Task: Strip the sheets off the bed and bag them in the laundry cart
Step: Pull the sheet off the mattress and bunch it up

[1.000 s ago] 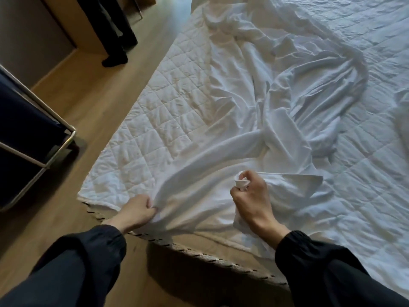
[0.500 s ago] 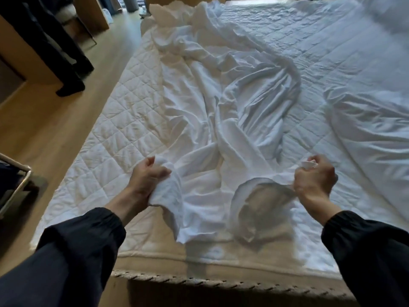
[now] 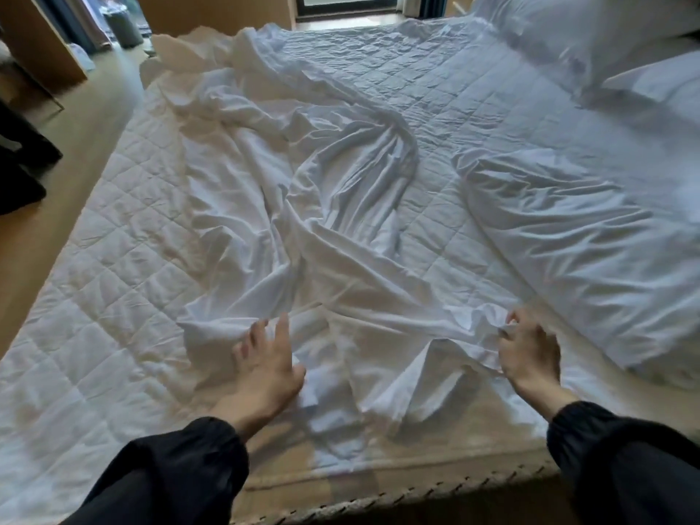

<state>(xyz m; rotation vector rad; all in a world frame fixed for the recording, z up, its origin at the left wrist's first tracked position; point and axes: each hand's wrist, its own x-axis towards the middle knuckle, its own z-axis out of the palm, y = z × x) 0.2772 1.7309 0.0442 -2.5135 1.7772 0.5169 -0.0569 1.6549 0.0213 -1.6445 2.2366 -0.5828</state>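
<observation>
Both hands at the sheet (image 3: 341, 206) mid-strip: your left hand (image 3: 269, 365) splayed flat gripping nothing, right hand (image 3: 530, 354) pinching a bunch, so grab left and gather

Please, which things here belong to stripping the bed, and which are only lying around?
Belong to the job: crumpled white sheet, pinched by the right hand, touched by the left hand; white quilted mattress pad beneath.
Only lying around: rumpled white duvet; white pillows; grey bin on floor.

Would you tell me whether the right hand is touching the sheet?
Touching. The head view shows the right hand with curled fingers pinching the sheet at its crumpled edge.
</observation>
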